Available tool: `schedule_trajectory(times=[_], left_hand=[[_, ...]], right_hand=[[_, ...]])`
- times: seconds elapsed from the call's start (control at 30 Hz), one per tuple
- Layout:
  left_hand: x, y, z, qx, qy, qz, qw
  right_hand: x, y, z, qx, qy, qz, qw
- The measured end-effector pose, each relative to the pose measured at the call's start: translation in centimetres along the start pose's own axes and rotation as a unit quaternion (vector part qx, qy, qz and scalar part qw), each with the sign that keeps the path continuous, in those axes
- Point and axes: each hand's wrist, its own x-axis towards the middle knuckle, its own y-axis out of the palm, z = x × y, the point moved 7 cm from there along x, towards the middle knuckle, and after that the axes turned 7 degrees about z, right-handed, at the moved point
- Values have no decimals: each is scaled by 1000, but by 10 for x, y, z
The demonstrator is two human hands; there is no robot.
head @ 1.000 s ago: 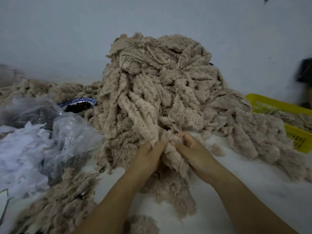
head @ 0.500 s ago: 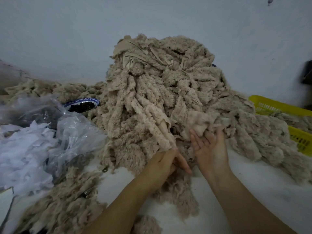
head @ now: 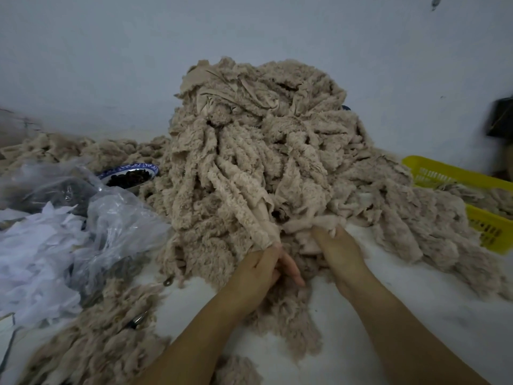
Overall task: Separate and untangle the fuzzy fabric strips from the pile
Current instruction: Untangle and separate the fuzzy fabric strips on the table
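Observation:
A tall pile of beige fuzzy fabric strips (head: 258,151) rises against the wall in the middle of the white table. My left hand (head: 261,270) grips the lower end of one long strip (head: 244,212) that hangs down the front of the pile. My right hand (head: 337,251) sits just to the right, palm down, its fingertips buried in a pale piece of fabric (head: 313,223) at the pile's foot. More fuzzy fabric (head: 288,320) lies under both wrists.
Crumpled clear plastic bags (head: 111,218) and white scraps (head: 30,262) lie at the left. A blue-rimmed bowl (head: 130,175) with dark bits stands behind them. A yellow basket (head: 483,207) holding strips is at the right edge. Loose strips (head: 91,343) cover the near left.
My right hand turned from palm-up and open to palm-down and dug its fingers into the fabric at the pile's foot. My left hand kept its hold on the long strip.

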Motion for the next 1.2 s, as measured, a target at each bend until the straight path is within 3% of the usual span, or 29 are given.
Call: schedule_trajectory(times=[0.03, 0.07, 0.1, 0.13, 0.17, 0.23, 0.33, 0.4, 0.47, 0.57, 0.63, 0.73, 0.8, 0.87, 0.97, 1.03, 1.1, 1.2], left_hand=[[0, 1, 0, 1, -3, 3, 1000], [-1, 1, 0, 3, -4, 7, 1000], [-1, 2, -1, 5, -5, 9, 1000], [-1, 3, -2, 8, -6, 9, 1000], [-1, 4, -3, 9, -7, 9, 1000], [0, 6, -5, 7, -7, 13, 1000], [-2, 6, -8, 3, -6, 16, 1000], [-5, 11, -10, 5, -3, 32, 999], [-8, 24, -15, 27, 4, 80, 996], [-11, 48, -23, 57, 17, 160, 985], [-12, 49, -24, 43, 18, 157, 986], [-9, 27, -22, 14, 9, 60, 998], [-4, 4, -15, -82, -18, -35, 996], [0, -21, -7, -190, -28, -121, 974], [-4, -47, 5, -227, 2, -223, 948], [-11, -62, 16, -274, -1, -322, 906], [-19, -80, 28, -370, 1, -397, 840], [-27, -110, 39, -514, 66, -432, 738]], right_hand=[[3, -9, 7, 123, -30, -15, 992], [5, -20, 14, 273, -70, -28, 959], [6, -29, 18, 416, -91, -32, 904], [7, -35, 15, 512, -88, -35, 853], [5, -34, 11, 553, -62, -34, 830], [-1, -14, 3, 485, -1, -21, 874], [-10, 22, 2, 253, 11, 58, 966], [-18, 45, 2, 170, 30, 151, 973], [-27, 59, 4, 161, 56, 225, 959], [-19, 53, 6, 136, 59, 184, 972], [-20, 48, 6, 138, 56, 182, 972], [-20, 38, 6, 231, 34, 125, 964], [-16, 27, 5, 256, 34, 64, 964], [-12, 19, 5, 253, 44, 33, 966], [-10, 18, 3, 233, 43, 37, 971], [-8, 15, 6, 259, 34, 24, 965], [-4, 4, 7, 290, 21, 3, 957], [-3, -9, 4, 296, 32, -16, 955]])
